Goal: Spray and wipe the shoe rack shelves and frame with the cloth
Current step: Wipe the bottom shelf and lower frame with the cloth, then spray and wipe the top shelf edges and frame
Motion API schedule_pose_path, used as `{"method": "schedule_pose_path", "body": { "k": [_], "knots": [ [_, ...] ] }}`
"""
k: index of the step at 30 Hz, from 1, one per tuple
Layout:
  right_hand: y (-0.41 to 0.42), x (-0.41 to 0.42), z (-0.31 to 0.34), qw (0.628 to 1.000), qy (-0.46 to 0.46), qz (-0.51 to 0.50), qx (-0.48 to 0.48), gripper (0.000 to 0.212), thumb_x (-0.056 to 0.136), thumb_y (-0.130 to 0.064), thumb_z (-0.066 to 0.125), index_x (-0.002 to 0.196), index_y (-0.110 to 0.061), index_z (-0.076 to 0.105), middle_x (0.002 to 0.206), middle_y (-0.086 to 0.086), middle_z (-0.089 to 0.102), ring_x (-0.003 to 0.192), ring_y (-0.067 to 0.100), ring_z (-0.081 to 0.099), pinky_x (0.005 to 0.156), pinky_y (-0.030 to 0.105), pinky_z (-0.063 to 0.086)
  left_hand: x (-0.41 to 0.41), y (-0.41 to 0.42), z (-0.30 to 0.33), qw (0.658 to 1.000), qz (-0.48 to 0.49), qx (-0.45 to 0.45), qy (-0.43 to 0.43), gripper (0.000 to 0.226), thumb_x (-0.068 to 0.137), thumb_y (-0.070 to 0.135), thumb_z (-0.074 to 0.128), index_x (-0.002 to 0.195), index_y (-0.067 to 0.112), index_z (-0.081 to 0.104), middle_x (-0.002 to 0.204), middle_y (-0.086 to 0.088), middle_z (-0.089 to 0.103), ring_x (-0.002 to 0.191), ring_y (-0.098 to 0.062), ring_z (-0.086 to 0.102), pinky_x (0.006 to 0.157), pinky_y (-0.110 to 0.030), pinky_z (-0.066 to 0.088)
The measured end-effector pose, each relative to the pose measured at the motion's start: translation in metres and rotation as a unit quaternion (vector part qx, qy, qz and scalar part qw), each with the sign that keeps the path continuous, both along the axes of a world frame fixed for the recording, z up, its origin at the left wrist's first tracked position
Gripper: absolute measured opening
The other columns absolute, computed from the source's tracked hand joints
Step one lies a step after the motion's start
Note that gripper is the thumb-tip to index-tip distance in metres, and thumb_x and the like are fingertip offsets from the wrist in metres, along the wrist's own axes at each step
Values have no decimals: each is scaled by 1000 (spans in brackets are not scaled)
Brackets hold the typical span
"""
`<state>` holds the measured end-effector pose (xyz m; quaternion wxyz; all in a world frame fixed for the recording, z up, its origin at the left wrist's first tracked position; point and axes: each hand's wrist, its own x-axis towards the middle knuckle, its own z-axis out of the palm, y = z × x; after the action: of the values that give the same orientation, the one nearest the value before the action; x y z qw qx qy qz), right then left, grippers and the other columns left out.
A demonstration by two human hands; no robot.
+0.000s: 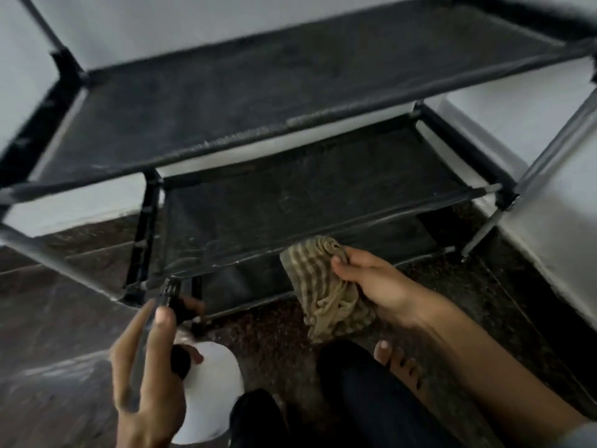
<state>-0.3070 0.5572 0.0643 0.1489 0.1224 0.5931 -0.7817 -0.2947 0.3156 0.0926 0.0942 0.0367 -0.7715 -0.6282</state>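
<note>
The black shoe rack [290,101] stands on a dark speckled floor [436,286] against a pale wall [161,24]. It has fabric shelves one above the other inside a frame of dark tubes.

The right hand [378,282] grasps a beige ribbed cloth [319,286], with its thumb and fingers curled round the bunched fabric. The cloth touches the front edge of the middle shelf [307,195] and hangs down in front of the lowest level.

The left hand [145,376] holds a white spray bottle [213,383] by its black trigger head, fingers wrapped round it. The nozzle points toward the front left corner of the rack. A bare foot [400,363] rests on the floor below the right forearm, beside dark trouser legs [365,392].
</note>
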Motion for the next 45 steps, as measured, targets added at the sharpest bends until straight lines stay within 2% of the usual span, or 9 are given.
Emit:
{"method": "schedule_pose_path", "body": {
  "k": [3, 6, 10, 16, 19, 24, 29, 36, 45],
  "knots": [
    [-6, 16, 58, 987, 29, 30, -156, 24, 86, -11, 58, 109, -12, 64, 99, 7, 73, 89, 17, 70, 75, 27, 57, -4, -21, 43, 999, -26, 18, 14, 42, 103, 29, 35, 79, 20, 69, 82, -19, 57, 49, -11, 56, 46, -12, 43],
    [-11, 25, 122, 984, 106, 85, -118, 63, 71, 9, 68, 129, -10, 51, 116, 18, 64, 103, 29, 64, 89, 38, 54, 1, -30, 105, 995, -37, 19, 93, 43, 83, 59, 46, 82, 24, 71, 84, -17, 65, 60, -33, 52, 41, -23, 41],
    [-20, 33, 207, 982, 121, 31, -141, 87, 73, 17, 54, 136, -38, 29, 120, 16, 59, 84, 25, 65, 71, 36, 53, 16, -30, 192, 978, -70, 33, 194, 41, 83, 57, 51, 76, 23, 73, 76, -8, 73, 53, -41, 54, 32, -30, 30],
    [-42, 37, 313, 972, 179, -13, -153, 81, 77, 16, 59, 134, -36, 32, 115, 18, 58, 85, 32, 65, 65, 41, 56, 30, -8, 305, 966, -173, 57, 183, 38, 75, 50, 67, 64, 14, 73, 68, -12, 72, 66, -28, 67, 43, -30, 45],
    [-50, 41, 352, 966, 210, 0, -150, 91, 74, 25, 50, 136, -38, 27, 120, 19, 52, 88, 30, 62, 58, 34, 55, 38, 13, 344, 968, -195, 79, 135, 44, 74, 43, 52, 51, 11, 71, 56, -11, 65, 67, -35, 59, 77, -55, 47],
    [-58, 59, 349, 949, 213, 7, -232, 73, 66, 7, 70, 116, -40, 47, 106, 18, 64, 84, 35, 67, 69, 46, 55, 56, 8, 329, 963, -226, 116, 94, 44, 67, 58, 63, 65, 16, 75, 69, -12, 67, 66, -26, 66, 63, -36, 56],
    [-60, 62, 306, 967, 233, -42, -92, 72, 70, 24, 55, 124, -24, 49, 108, 23, 64, 91, 38, 65, 76, 54, 54, 60, 13, 287, 965, -229, 129, -6, 53, 58, 60, 71, 64, 8, 75, 70, -18, 66, 65, -31, 67, 74, -44, 52],
    [-46, 72, 292, 967, 253, 6, 0, 115, 63, 25, 65, 138, -48, 17, 117, 8, 62, 101, 26, 66, 87, 47, 54, 64, 10, 274, 954, -276, 106, -51, 53, 66, 62, 68, 67, 9, 73, 72, -17, 66, 68, -30, 68, 47, -26, 50],
    [-48, 77, 284, 963, 262, -11, 66, 106, 69, 23, 61, 140, -41, 15, 121, 6, 58, 103, 22, 64, 90, 41, 53, 83, 19, 274, 957, -284, -2, -63, 56, 63, 69, 60, 58, 14, 62, 60, -11, 56, 50, -21, 52, 44, -25, 36]
  ]
}}
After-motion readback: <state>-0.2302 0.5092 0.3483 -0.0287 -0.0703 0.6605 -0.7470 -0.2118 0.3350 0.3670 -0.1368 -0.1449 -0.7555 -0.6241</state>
